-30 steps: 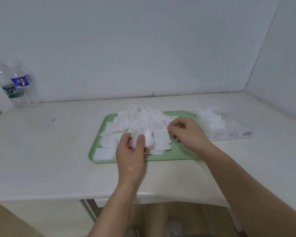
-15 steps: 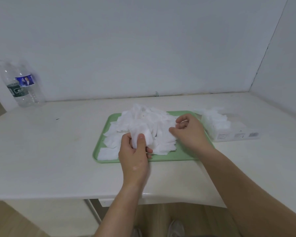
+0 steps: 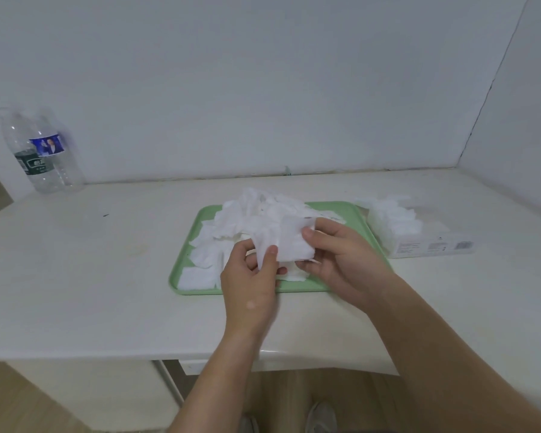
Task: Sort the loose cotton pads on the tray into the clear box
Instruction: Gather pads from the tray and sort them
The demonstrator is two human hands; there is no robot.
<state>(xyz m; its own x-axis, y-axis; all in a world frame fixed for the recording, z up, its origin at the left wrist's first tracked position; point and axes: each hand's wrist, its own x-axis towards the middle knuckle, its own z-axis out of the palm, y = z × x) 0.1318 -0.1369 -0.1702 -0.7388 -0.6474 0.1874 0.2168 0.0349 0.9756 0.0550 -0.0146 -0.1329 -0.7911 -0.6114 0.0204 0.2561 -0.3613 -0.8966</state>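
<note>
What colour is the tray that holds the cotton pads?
Pale mint green, without pattern; the tray under the cotton pads shows best in the head view.

The left hand [image 3: 250, 285] and right hand [image 3: 341, 264] are bare, ringless-looking, as are both forearms [image 3: 219, 370] down to the frame's lower edge. Two grey shoes [image 3: 320, 417] show at bottom centre.

Pads [image 3: 256, 220] heaped on tray [image 3: 181, 267] — box [image 3: 419, 242] right.
</note>
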